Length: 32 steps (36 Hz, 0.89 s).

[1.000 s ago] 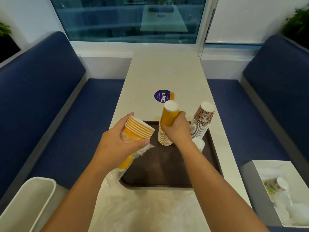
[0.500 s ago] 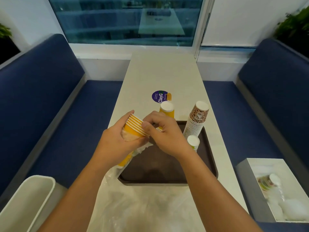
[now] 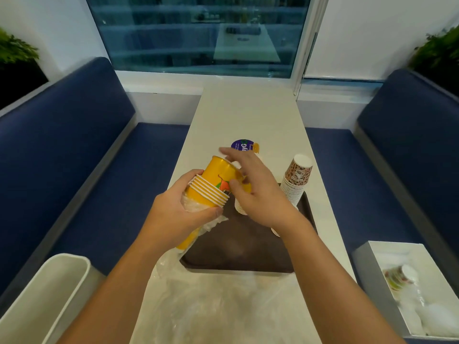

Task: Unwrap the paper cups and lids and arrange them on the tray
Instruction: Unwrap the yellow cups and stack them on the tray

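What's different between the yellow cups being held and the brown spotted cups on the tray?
The yellow cups are yellow with a small picture; the brown cups have a spotted pattern. The yellow cups are tilted in the air, gripped by the left hand; the brown cups stand bottoms up, untouched. Plastic wrap clings to the yellow cups; none shows on the brown cups. Both are nested paper-cup stacks.
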{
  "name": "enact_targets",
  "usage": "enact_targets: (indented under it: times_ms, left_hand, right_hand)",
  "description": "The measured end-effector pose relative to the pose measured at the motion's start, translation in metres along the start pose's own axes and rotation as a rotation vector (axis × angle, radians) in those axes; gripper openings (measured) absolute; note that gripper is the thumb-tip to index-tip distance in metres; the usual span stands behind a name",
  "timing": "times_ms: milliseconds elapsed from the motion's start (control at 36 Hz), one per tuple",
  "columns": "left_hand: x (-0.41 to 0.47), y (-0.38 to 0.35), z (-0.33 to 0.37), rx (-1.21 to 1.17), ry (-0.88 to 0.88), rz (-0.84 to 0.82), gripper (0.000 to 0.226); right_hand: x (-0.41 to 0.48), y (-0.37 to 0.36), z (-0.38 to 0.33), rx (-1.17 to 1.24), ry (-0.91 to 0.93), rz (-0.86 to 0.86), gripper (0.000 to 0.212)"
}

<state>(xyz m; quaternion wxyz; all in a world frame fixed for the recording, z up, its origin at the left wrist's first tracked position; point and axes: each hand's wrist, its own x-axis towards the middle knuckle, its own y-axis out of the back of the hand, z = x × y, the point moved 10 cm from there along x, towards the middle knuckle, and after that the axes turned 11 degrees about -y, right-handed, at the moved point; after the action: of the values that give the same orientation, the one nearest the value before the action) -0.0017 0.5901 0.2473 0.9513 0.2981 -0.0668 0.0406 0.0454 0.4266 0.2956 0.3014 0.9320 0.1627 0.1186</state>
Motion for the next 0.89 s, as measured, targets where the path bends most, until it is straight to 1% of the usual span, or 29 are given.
enact_targets:
  times_ms: [56,111,139,222,278,361,417,472,528,583,667,750,778,806,833,861,889]
  left_hand:
    - [0.001,-0.001,0.000,-0.008,-0.004,-0.003,0.074]
    - [0.002,-0.003,0.002,-0.011,-0.015,-0.020,0.074]
    - [0.004,-0.005,0.002,-0.010,-0.018,-0.034,0.074]
    - [0.007,-0.007,0.003,-0.023,-0.025,-0.055,0.075]
    - [0.011,-0.006,0.000,-0.028,-0.030,-0.046,0.080]
    - [0.015,-0.002,-0.005,-0.043,-0.005,-0.018,0.086]
    - [0.019,-0.002,-0.008,-0.057,0.003,-0.009,0.089]
    - [0.023,-0.004,-0.013,-0.067,0.019,-0.006,0.090]
    - [0.026,-0.008,-0.017,-0.070,0.027,-0.005,0.092]
    - [0.030,-0.011,-0.019,-0.066,0.032,-0.003,0.093]
    - [0.034,-0.016,-0.023,-0.076,0.048,0.011,0.096]
    - [0.037,-0.020,-0.028,-0.072,0.067,0.020,0.093]
    - [0.037,-0.022,-0.030,-0.065,0.070,0.015,0.090]
    - [0.038,-0.023,-0.031,-0.055,0.071,0.006,0.088]
    - [0.039,-0.025,-0.032,-0.045,0.073,-0.003,0.087]
    - [0.039,-0.025,-0.033,-0.038,0.072,-0.008,0.086]
    - [0.039,-0.026,-0.034,-0.037,0.071,-0.009,0.086]
  right_hand:
    - [-0.004,-0.014,-0.008,-0.279,0.107,-0.104,0.072]
    - [-0.003,-0.023,-0.010,-0.559,0.203,-0.106,0.084]
    - [-0.001,-0.022,-0.011,-0.631,0.231,-0.075,0.087]
    - [0.008,-0.007,-0.010,-0.702,0.303,0.101,0.086]
    - [0.015,0.013,-0.005,-0.715,0.306,0.281,0.082]
    - [0.024,0.044,0.014,-0.583,0.178,0.521,0.076]
    - [0.032,0.055,0.034,-0.435,0.028,0.600,0.075]
    - [0.039,0.057,0.058,-0.266,-0.126,0.630,0.074]
    - [0.046,0.048,0.087,-0.093,-0.281,0.606,0.074]
    - [0.051,0.033,0.110,-0.003,-0.382,0.564,0.075]
    - [0.056,0.011,0.139,0.021,-0.507,0.481,0.067]
    - [0.057,-0.013,0.168,0.034,-0.642,0.333,0.059]
    - [0.057,-0.022,0.176,0.040,-0.683,0.274,0.061]
    - [0.056,-0.029,0.181,0.041,-0.717,0.227,0.068]
    - [0.054,-0.033,0.184,0.026,-0.737,0.198,0.080]
    - [0.052,-0.035,0.183,-0.004,-0.737,0.196,0.093]
    - [0.050,-0.031,0.175,-0.036,-0.709,0.231,0.101]
